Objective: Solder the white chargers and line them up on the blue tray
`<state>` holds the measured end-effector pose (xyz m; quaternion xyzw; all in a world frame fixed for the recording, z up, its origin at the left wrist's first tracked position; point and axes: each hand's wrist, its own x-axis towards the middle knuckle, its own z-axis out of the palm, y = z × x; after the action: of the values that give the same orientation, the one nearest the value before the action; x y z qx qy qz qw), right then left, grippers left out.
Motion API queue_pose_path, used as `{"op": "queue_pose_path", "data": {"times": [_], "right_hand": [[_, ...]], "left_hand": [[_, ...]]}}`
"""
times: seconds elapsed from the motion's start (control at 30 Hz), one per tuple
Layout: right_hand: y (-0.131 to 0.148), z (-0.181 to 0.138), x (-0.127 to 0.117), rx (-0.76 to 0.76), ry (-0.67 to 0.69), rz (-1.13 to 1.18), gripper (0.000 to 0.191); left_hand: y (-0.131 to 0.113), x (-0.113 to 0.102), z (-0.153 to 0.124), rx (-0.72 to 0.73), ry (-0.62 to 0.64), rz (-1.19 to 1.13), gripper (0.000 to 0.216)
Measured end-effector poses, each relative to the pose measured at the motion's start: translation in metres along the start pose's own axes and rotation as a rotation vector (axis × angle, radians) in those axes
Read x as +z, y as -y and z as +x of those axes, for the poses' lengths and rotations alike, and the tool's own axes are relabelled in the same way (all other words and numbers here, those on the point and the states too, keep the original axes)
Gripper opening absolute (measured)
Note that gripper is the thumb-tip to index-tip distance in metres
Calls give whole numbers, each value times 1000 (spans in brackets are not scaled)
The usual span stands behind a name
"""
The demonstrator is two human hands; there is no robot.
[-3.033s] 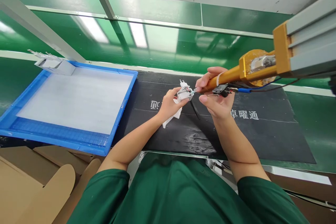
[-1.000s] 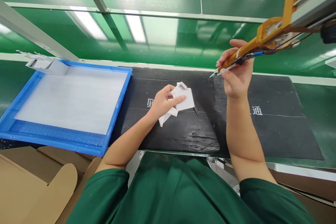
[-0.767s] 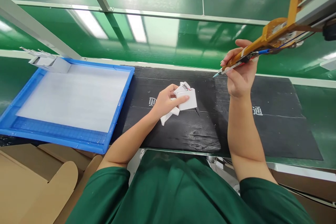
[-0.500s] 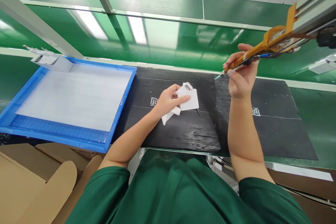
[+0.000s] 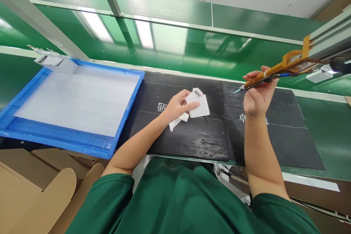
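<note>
Midway across the worktop, an angular white piece is lying beside my left hand, which is pinching a smooth, boxy white casing, wired inside but seemingly not yet closed; nearer the far edge, my right hand is gripping a slender orange tool, its tapered tip hovering clear

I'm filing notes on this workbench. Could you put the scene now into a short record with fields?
Left hand: holds a white case, thumb across its front
Right hand: grips an orange tool, tip apart from the case
Black mat: a white piece lies near the left hand
Blue tray: white sheet inside, white plugs at its far left corner
</note>
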<state>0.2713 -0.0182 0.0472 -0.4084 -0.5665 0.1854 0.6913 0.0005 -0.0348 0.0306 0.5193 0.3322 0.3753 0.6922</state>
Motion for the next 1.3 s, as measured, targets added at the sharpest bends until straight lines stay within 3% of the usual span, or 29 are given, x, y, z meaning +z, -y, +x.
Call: {"op": "queue_pose_path", "data": {"times": [0.13,0.27,0.43,0.67,0.87,0.97,1.1,1.3], "right_hand": [[3,-12,-13,3,-62,-43,60],[2,-25,-25,31,-110,-223,54],[-5,-35,-29,-10,-115,-277,63],[-6,-37,-29,-27,-152,-225,61],[-2,-39,-23,25,-223,-231,58],[-2,-39,-22,5,-209,-235,60],[-5,-40,-22,2,-214,-207,59],[-8,-43,-25,-7,-189,-202,60]], "left_hand": [[-1,1,0,5,-17,10,48],[-4,1,-1,77,-84,205,39],[-3,-4,1,91,-149,407,34],[2,-16,7,30,-200,950,34],[11,-23,14,20,-187,902,45],[16,-22,22,60,-204,859,36],[21,-18,27,125,-128,723,29],[11,-19,17,254,-3,909,52]]}}
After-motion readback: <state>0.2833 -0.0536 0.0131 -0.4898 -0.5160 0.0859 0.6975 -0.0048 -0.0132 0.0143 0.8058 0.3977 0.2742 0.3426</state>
